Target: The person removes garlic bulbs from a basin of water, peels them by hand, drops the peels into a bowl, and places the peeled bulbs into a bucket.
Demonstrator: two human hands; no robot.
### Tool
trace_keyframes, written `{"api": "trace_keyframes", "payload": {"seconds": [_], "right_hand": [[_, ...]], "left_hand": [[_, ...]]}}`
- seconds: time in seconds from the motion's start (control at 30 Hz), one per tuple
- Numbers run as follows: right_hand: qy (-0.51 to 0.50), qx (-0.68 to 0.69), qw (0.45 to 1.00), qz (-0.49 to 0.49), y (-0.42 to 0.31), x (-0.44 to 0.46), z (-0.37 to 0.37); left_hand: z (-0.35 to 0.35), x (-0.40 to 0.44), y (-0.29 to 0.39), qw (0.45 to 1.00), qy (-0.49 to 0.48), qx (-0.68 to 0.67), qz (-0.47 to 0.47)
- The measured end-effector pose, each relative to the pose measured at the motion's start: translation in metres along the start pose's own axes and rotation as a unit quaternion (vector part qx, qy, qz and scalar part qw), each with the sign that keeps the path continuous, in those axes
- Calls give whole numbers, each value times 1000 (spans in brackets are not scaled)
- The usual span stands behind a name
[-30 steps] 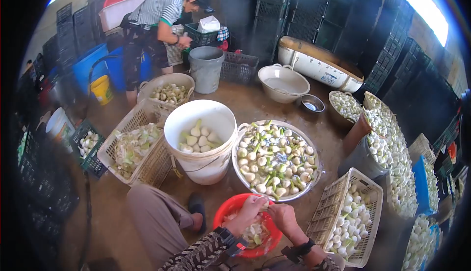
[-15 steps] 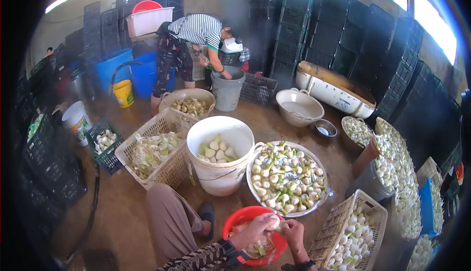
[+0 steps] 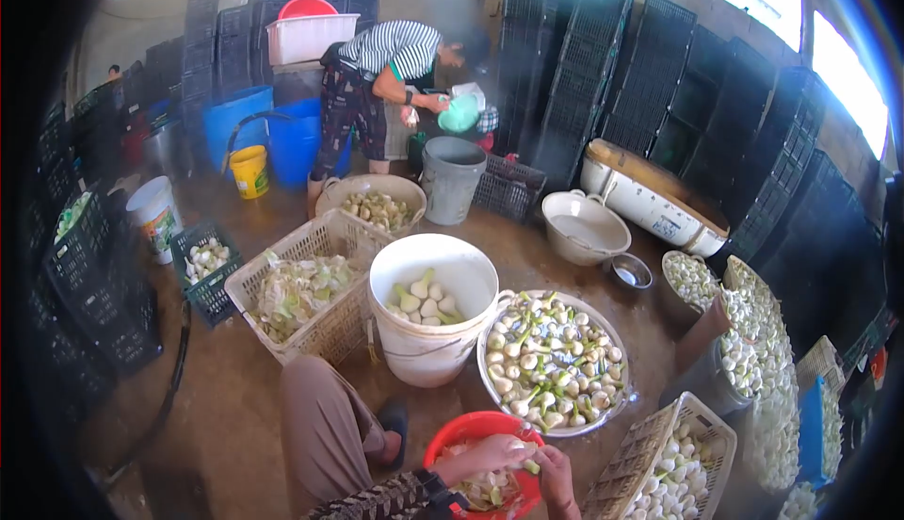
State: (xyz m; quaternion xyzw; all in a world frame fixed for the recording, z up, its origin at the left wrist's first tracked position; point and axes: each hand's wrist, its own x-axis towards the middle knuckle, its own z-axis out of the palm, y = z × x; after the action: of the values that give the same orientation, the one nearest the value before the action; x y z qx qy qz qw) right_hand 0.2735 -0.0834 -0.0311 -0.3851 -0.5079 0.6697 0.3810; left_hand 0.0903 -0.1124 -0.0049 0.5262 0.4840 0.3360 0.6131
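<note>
My left hand (image 3: 492, 454) is closed around a garlic bulb (image 3: 530, 465), mostly hidden by the fingers, with a greenish part showing. Fingers of my right hand (image 3: 556, 478) are pinched at the stem end of that bulb. Both hands are over a red basin (image 3: 459, 426) holding loose peeled skins (image 3: 488, 490). Beyond them, a wide metal basin (image 3: 621, 386) is heaped with garlic bulbs with short green stems (image 3: 551, 360). A white bucket (image 3: 424, 336) beside it holds several whiter bulbs (image 3: 426, 301).
A beige crate (image 3: 292, 336) of peelings stands left, another crate (image 3: 612, 482) of white bulbs right. Behind are a grey bucket (image 3: 450, 190), an enamel basin (image 3: 584, 237) and stacked black crates (image 3: 584, 58). A co-worker (image 3: 395, 54) bends near the grey bucket, holding something pale green (image 3: 459, 113).
My hands have dropped slightly, and the bulb is now more covered by my fingers. The co-worker has lifted an arm out of the grey bucket and now holds a pale green thing.
</note>
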Motion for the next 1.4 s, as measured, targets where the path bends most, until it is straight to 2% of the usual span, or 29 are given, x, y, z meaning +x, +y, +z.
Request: {"api": "trace_keyframes", "payload": {"seconds": [0.03,0.07,0.13,0.2,0.23,0.27,0.3,0.33,0.37,0.4,0.43,0.47,0.5,0.53,0.6,0.67,0.73,0.8,0.87,0.93,0.97,1.0,1.07,1.1,1.13,1.17,1.2,1.33,1.4], "right_hand": [[-7,-52,999,-9,-3,1,2],[-6,-51,999,-6,-8,4,4],[32,-166,985,-38,-22,0,8],[35,-67,981,-177,-35,5,21],[59,-75,988,-119,-26,6,11],[66,-24,991,-116,-25,9,8],[94,-68,986,-119,8,20,-27],[149,-118,982,17,-26,12,-12],[167,-219,960,41,-4,19,-27],[175,-214,960,45,-8,15,-22],[52,-285,957,5,-19,4,-5],[-74,-347,934,-32,-29,-5,12],[-43,-416,907,-50,-34,-7,23],[-36,-408,911,-42,-41,-5,29],[6,-313,942,-122,-55,1,31],[47,-199,977,-59,-59,1,32],[70,-166,980,-81,-53,4,29],[59,-205,973,-84,-58,1,28],[46,-250,964,-80,-66,0,26],[50,-261,963,-42,-68,-2,29],[94,-315,938,-106,-56,1,28],[95,-311,940,-107,-53,1,28],[118,-358,916,-135,-54,-2,29],[110,-367,916,-116,-43,-2,30],[97,-360,924,-88,-27,-3,33],[36,-388,918,-78,-1,-1,31],[-27,-414,907,-69,17,-1,29],[-69,-447,882,-134,16,-10,29],[-36,-425,894,-134,15,0,20]], "left_hand": [[-4,3,-5,997,-43,-41,-42],[-9,4,-11,997,-44,-43,-45],[-10,-2,-18,989,-22,-128,67],[-7,-3,-12,966,14,-196,169],[-6,-12,4,939,-29,-299,171],[-3,-7,1,926,-3,-331,180],[-9,-3,-9,874,-20,-465,136],[-14,1,-20,805,-30,-584,100],[-19,-2,-13,811,10,-576,100],[-23,-5,-5,818,51,-563,104],[-24,-4,-13,816,52,-559,136],[-22,-6,-12,818,53,-559,126],[-22,-6,-7,835,64,-530,129],[-21,-7,-3,853,71,-500,129],[-15,-8,0,851,47,-510,118],[-8,-5,8,876,19,-464,133],[-2,-3,11,877,-9,-462,130],[1,-10,18,903,15,-399,157],[-5,-13,16,920,40,-366,133],[-9,-16,16,973,27,-206,102],[-10,-17,17,974,11,-202,105],[-9,-17,13,975,11,-198,103],[-5,-15,10,932,23,-335,139],[-5,-12,9,932,24,-331,143],[-4,-10,11,906,29,-388,165],[-6,-10,13,876,36,-443,187],[-12,-11,10,877,43,-438,194],[-28,-10,4,853,47,-505,122],[-33,-4,4,806,-38,-578,125]]}}
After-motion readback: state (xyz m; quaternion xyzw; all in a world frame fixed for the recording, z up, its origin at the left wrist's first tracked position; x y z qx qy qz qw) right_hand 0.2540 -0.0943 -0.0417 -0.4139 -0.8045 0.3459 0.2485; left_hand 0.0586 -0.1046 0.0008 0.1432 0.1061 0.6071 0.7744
